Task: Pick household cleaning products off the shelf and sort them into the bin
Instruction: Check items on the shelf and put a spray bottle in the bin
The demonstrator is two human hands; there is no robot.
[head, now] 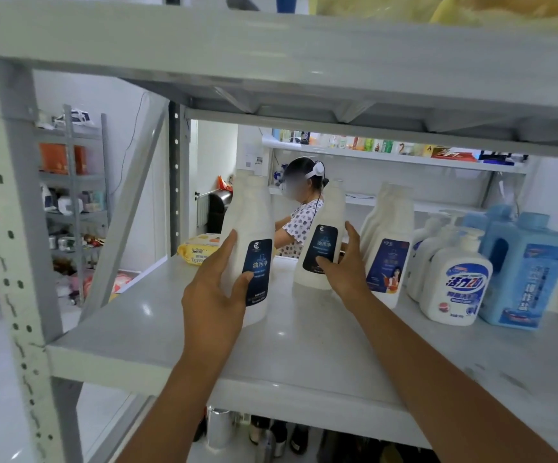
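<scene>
Two white bottles with dark blue labels stand upright on the grey shelf board [287,355]. My left hand [212,295] grips the nearer left bottle [252,235], thumb on its label and fingers round its left side. My right hand [347,267] holds the second bottle [324,242] farther back, thumb on the label and fingers along its right side. No bin is in view.
More products stand to the right: a white bottle with a blue label [387,259], white pump bottles [454,282], a blue jug [524,272]. A yellow pack [199,250] lies at the back left. The upper shelf [270,51] hangs close overhead. A person [299,212] stands behind the rack.
</scene>
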